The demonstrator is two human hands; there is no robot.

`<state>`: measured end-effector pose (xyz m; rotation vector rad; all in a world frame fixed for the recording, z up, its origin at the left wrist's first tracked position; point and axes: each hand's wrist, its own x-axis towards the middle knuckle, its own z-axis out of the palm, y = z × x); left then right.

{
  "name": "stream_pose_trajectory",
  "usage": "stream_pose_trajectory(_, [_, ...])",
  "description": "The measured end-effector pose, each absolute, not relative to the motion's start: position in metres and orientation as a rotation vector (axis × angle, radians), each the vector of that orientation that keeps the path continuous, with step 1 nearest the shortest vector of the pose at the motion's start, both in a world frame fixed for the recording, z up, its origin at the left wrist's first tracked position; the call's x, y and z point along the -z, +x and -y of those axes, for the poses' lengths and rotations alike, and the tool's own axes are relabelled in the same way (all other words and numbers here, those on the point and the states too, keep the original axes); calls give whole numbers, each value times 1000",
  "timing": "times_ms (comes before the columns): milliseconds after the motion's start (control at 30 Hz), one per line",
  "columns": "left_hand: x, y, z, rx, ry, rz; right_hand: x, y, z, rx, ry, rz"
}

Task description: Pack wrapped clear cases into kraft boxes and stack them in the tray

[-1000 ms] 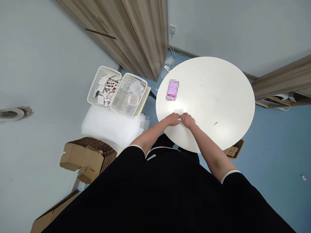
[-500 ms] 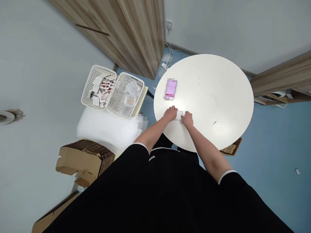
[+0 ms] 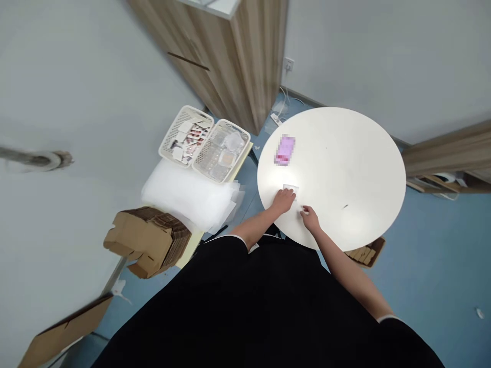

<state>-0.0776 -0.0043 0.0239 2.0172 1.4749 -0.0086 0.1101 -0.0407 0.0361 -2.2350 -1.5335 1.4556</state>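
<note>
Both hands rested on the round white table (image 3: pixel 345 153) in the middle of the frame, forearms reaching up from the lower edge. The left hand (image 3: pixel 284 199) lay palm down and open, fingertips on a small clear packet (image 3: pixel 290 188), probably to keep it flat. The right hand (image 3: pixel 310 217), lower right of it, was curled; whether it pinched anything I could not tell.

Beyond the fingers of the left hand (image 3: pixel 284 199), passage is blocked by a small packet (image 3: pixel 290 188) (a pink item (image 3: pixel 284 150) lies farther out); past the right hand (image 3: pixel 310 219), bare tabletop (image 3: pixel 345 153) is left.
</note>
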Motion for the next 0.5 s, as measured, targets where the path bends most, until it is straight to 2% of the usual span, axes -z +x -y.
stream_pose_trajectory(233, [-50,-76,13,-126,1870,-1518,-70,141,45,-1668,-2040,1542])
stream_pose_trajectory(400, [-84,-91,78,-127,1644,-1580,-87,124,33,-1763,-1818,1609])
stream_pose_trajectory(500, [-101,-102,121,-262,1362,-1700,-86,106,26,-1765,-1743,1661])
